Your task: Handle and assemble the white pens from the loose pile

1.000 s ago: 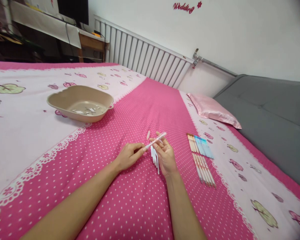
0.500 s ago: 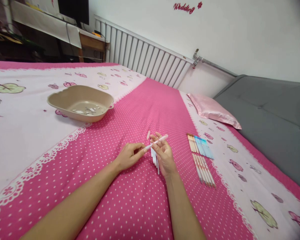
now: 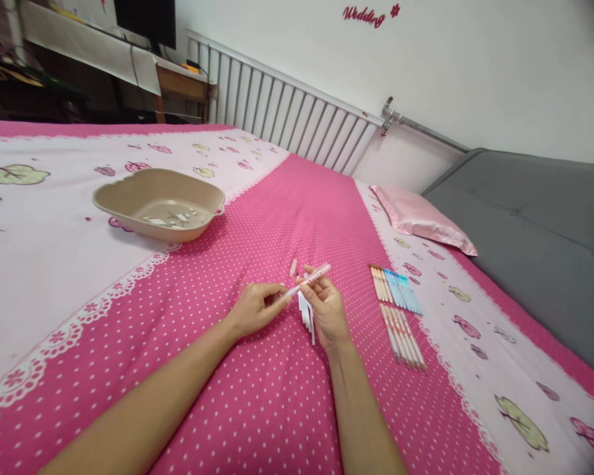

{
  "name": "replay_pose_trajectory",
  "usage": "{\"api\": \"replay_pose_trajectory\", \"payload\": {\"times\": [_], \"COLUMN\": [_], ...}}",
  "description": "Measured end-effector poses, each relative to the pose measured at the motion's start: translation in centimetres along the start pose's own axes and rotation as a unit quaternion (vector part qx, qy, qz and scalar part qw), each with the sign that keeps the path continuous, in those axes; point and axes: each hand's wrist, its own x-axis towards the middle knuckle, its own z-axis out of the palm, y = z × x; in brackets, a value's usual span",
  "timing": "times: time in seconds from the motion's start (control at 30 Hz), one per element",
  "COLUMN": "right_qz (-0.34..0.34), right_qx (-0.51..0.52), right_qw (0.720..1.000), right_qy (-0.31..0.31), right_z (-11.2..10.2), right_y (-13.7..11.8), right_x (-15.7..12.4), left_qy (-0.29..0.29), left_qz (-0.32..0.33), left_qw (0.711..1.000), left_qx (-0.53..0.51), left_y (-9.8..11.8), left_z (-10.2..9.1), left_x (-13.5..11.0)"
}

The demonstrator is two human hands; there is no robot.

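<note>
While the right hand (image 3: 327, 310) pinches a white pen (image 3: 309, 279) at mid-bed, the left hand (image 3: 255, 308) now grips its near tip from nine o'clock; hardly anything has shifted. Loose white pens (image 3: 307, 313) lie beneath, finished pens (image 3: 398, 310) at three o'clock.

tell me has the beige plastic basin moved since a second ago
No. The beige plastic basin sits in the same place on the pale patterned border of the pink bedspread, its rim at the same lace edging.
</note>
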Motion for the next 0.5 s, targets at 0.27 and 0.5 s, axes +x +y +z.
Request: {"api": "replay_pose_trajectory", "payload": {"times": [0.27,0.5], "right_qz": [0.004,-0.002], "right_qx": [0.009,0.006], "right_qw": [1.0,1.0], "right_qy": [0.014,0.014], "right_z": [-0.01,-0.17], "right_y": [0.13,0.38], "right_x": [0.15,0.14], "left_qy": [0.064,0.113], "left_qz": [0.027,0.051], "left_qw": [0.996,0.988], "left_qx": [0.062,0.096], "left_y": [-0.38,-0.7], "left_z": [0.43,0.72], "left_x": [-0.32,-0.4]}}
